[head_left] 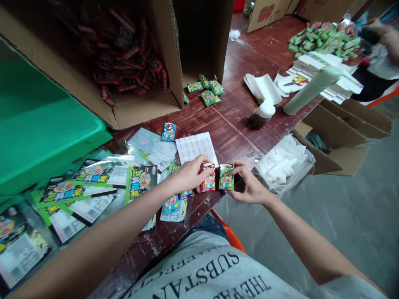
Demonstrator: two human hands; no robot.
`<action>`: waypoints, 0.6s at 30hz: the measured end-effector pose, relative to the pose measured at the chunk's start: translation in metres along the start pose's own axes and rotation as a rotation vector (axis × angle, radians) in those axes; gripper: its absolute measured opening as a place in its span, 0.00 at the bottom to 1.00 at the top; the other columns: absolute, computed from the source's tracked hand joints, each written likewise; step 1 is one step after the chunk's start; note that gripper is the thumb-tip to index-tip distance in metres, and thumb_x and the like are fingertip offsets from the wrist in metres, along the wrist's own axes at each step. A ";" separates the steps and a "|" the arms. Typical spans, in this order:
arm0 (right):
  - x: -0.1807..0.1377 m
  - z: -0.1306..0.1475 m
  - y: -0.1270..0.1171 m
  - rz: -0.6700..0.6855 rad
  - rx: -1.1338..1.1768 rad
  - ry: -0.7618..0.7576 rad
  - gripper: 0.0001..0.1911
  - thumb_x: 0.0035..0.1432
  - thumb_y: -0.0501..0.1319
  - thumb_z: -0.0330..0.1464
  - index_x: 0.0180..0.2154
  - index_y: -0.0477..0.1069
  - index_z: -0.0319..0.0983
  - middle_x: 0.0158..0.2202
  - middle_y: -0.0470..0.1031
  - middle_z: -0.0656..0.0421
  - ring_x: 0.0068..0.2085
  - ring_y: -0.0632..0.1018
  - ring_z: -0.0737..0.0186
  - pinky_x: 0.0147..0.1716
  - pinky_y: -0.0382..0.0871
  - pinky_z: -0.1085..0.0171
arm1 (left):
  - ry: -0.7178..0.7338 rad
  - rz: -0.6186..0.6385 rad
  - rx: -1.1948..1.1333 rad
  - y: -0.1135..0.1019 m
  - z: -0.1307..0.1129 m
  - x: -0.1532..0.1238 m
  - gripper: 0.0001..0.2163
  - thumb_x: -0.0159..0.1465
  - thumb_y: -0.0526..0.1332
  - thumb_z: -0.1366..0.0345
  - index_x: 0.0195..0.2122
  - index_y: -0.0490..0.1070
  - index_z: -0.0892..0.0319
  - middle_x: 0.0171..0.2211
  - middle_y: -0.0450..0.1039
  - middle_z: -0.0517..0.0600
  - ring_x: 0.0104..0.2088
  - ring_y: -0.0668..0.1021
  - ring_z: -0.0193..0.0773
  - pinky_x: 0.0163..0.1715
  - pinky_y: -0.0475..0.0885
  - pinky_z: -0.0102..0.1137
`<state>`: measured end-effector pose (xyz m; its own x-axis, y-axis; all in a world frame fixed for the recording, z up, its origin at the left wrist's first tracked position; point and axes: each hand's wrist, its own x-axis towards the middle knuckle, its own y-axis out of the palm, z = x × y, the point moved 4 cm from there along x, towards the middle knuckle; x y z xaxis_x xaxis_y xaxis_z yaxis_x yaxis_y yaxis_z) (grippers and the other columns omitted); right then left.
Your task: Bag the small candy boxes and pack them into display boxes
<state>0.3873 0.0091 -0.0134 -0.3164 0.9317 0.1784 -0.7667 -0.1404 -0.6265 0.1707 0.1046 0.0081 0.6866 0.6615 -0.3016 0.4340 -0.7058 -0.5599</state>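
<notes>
My left hand (197,173) is closed on a red candy packet (208,177) just above the table's front edge. Close beside it on the right, my right hand (247,182) pinches a green candy packet (226,177) by its side, thumb below and fingers above. The two packets face up with a narrow gap between them. Behind my left hand lies a white sheet of printed labels (197,146). A blue packet (168,131) rests past that sheet. Another light-blue packet (171,204) sits under my left forearm, partly over a clear printed bag.
Printed bags (93,172) spread across the left. A cardboard box (149,101) of red packets opens toward me, with green packets (210,97) beside it. White paper scraps (282,162) fill a bag at right. A green cylinder (311,91) and scissors (296,81) lie beyond; another person's arm shows far right.
</notes>
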 end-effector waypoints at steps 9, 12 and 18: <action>0.007 -0.017 -0.002 0.183 -0.414 -0.028 0.42 0.50 0.67 0.59 0.57 0.60 0.42 0.68 0.58 0.43 0.71 0.53 0.35 0.67 0.40 0.28 | 0.205 -0.354 0.514 -0.007 0.009 -0.023 0.24 0.69 0.60 0.51 0.59 0.67 0.64 0.61 0.66 0.61 0.60 0.68 0.53 0.61 0.64 0.45; 0.018 0.006 0.008 0.204 -0.454 -0.081 0.59 0.47 0.65 0.64 0.69 0.48 0.41 0.72 0.47 0.40 0.73 0.48 0.34 0.68 0.38 0.29 | 0.253 -0.225 0.680 -0.043 0.031 -0.068 0.32 0.63 0.66 0.52 0.66 0.61 0.55 0.68 0.57 0.58 0.65 0.63 0.57 0.64 0.58 0.54; 0.060 0.056 0.082 0.340 -0.450 -0.237 0.68 0.46 0.56 0.71 0.72 0.38 0.35 0.74 0.36 0.38 0.73 0.43 0.35 0.70 0.42 0.37 | 0.311 0.108 0.849 -0.071 0.086 -0.144 0.52 0.48 0.65 0.79 0.73 0.46 0.47 0.74 0.44 0.54 0.72 0.49 0.58 0.69 0.38 0.58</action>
<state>0.2741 0.0346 -0.0113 -0.6574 0.7523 0.0432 -0.3057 -0.2138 -0.9278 -0.0085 0.0813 0.0250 0.8782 0.4179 -0.2326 -0.1328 -0.2541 -0.9580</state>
